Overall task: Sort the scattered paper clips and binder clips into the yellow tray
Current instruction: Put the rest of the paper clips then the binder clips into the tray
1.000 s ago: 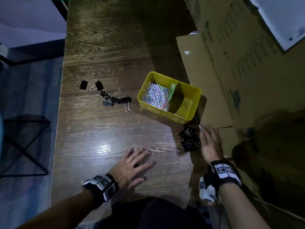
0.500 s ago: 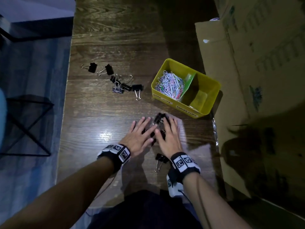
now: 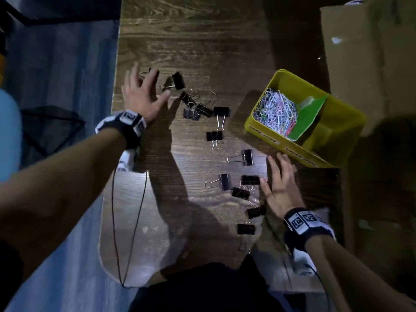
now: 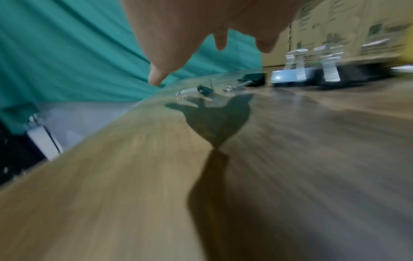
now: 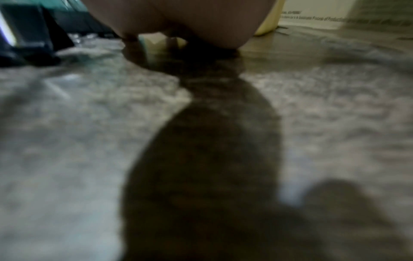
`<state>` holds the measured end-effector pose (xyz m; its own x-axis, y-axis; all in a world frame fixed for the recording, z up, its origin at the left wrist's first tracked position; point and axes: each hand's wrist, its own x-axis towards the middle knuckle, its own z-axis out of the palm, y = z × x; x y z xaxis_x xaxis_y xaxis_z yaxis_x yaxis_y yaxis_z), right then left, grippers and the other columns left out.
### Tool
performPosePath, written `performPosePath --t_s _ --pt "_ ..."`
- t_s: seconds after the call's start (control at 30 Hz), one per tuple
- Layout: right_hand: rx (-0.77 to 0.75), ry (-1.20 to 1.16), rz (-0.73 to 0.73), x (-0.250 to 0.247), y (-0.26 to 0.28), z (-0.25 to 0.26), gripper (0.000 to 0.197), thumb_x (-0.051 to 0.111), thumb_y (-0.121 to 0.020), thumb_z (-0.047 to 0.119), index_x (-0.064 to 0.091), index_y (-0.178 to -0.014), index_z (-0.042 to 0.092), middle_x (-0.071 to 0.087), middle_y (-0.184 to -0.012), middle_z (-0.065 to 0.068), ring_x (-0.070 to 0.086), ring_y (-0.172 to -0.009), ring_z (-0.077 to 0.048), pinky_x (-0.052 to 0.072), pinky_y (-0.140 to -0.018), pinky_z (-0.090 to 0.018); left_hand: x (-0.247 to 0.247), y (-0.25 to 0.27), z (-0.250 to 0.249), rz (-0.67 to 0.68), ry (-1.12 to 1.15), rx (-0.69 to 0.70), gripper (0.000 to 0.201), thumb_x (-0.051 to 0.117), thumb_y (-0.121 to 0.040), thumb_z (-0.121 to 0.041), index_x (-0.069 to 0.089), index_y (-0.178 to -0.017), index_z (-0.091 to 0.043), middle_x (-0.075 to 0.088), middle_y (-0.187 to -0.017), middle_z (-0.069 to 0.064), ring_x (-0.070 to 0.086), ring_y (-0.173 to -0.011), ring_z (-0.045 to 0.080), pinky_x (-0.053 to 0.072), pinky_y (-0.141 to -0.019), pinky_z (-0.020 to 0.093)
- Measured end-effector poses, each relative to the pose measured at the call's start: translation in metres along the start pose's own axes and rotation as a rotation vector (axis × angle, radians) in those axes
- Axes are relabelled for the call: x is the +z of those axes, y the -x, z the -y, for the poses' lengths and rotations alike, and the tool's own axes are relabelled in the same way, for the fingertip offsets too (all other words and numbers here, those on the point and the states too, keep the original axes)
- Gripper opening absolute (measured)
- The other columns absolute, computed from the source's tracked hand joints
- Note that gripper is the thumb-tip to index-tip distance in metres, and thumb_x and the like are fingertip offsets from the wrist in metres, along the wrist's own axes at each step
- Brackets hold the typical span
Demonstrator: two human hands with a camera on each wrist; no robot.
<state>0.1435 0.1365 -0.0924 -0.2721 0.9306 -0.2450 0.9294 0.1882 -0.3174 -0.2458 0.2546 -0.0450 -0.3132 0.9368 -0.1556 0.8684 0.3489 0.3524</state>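
Note:
A yellow tray (image 3: pixel 342 152) sits at the right of the wooden table (image 3: pixel 202 41), its left compartment full of coloured paper clips (image 3: pixel 275 112) beside a green divider. Several black binder clips (image 3: pixel 203 109) lie scattered at mid-table, and several more (image 3: pixel 244 192) lie nearer me. My left hand (image 3: pixel 144 88) hovers with spread fingers over the far-left clips, one clip (image 3: pixel 179 80) just right of it. My right hand (image 3: pixel 280 183) lies flat with straight fingers, just right of the near clips and close to the tray. Both wrist views are blurred.
Cardboard boxes (image 3: pixel 369 55) stand along the right, behind and beside the tray. The table's left edge (image 3: pixel 116 91) lies just under my left hand, with blue floor (image 3: pixel 67 70) beyond it. A thin black cable (image 3: pixel 132 221) hangs from my left wrist.
My left hand has left the near pile and swung out to the far-left clips. My right hand has slid right toward the tray, and the near clips now lie spread apart.

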Motion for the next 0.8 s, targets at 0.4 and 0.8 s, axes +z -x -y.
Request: performPosePath --t_s 0.4,0.8 --pt "-0.002 0.015 0.062 -0.007 0.003 0.005 0.062 0.018 -0.09 0.049 0.007 -0.143 0.019 0.009 -0.153 -0.017 0.0 -0.14 -0.019 -0.006 -0.114 -0.029 0.043 -0.019 -0.069 0.377 -0.078 0.543 0.059 0.024 -0.084 -0.066 0.032 -0.138 -0.044 0.023 -0.154 -0.001 0.005 -0.144 0.026 -0.003 -0.111 0.059" --pt "0.038 0.037 0.128 -0.007 0.0 0.003 0.067 0.014 -0.089 0.048 0.008 -0.149 0.018 -0.002 -0.158 -0.005 -0.008 -0.144 -0.017 -0.017 -0.109 -0.027 0.079 0.116 -0.086 0.551 -0.104 0.818 0.057 0.016 -0.089 -0.064 0.022 -0.142 -0.042 0.007 -0.157 -0.002 -0.007 -0.143 0.015 -0.014 -0.112 0.051"
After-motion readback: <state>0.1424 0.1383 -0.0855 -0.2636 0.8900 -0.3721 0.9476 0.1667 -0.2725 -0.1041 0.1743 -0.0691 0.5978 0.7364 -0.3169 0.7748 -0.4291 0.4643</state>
